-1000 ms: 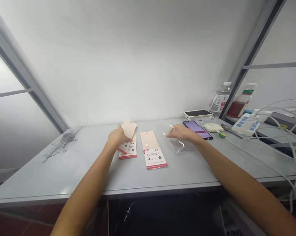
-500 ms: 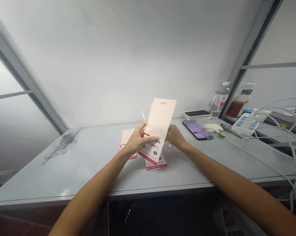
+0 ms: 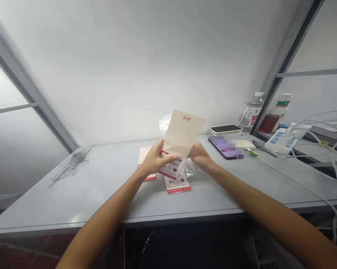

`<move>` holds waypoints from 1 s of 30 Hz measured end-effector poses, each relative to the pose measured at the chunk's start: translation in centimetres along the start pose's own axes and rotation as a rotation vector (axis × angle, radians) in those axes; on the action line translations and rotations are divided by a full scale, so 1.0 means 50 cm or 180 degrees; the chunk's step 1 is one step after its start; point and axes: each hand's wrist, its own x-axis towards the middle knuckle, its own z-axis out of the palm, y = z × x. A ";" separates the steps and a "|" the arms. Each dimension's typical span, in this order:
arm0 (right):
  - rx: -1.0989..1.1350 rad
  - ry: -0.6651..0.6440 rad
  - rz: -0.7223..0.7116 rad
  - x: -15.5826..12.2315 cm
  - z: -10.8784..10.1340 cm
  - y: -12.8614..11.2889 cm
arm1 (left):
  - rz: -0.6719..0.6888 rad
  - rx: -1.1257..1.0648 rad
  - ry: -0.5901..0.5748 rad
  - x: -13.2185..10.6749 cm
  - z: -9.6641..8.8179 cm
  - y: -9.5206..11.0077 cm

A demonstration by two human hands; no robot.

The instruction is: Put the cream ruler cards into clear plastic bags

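My left hand is closed on the lower part of a tall beige card with a red band, held upright above the table. My right hand is closed behind that card on a clear plastic sleeve, whose top shows to the left of the card and whose bottom bulges below it. Under my hands two more cards lie flat: one beige-and-red card in the middle and another to its left, partly hidden by my left hand.
A grey table runs to a white wall. At the right are a dark phone, a second phone in a pale case, two bottles, a power strip and white cables. Crumpled clear film lies far left.
My left hand lifted a card off the left pile and stood it upright. My right hand raised the clear sleeve from the table and brought it behind the card.
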 end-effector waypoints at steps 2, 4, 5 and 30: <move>0.0025 0.0105 0.0048 0.001 0.002 0.006 | 0.0087 0.0366 -0.0023 -0.002 -0.001 0.004; 0.0079 0.0206 0.0046 0.003 0.001 0.010 | 0.0107 0.0680 0.0055 -0.004 -0.001 0.004; 0.0095 0.0222 0.0052 0.005 0.000 0.011 | 0.0130 0.0791 0.0103 -0.004 -0.002 0.003; 0.0813 -0.0126 0.0691 0.003 -0.005 0.011 | -0.0138 -0.0607 0.0980 0.010 -0.008 -0.021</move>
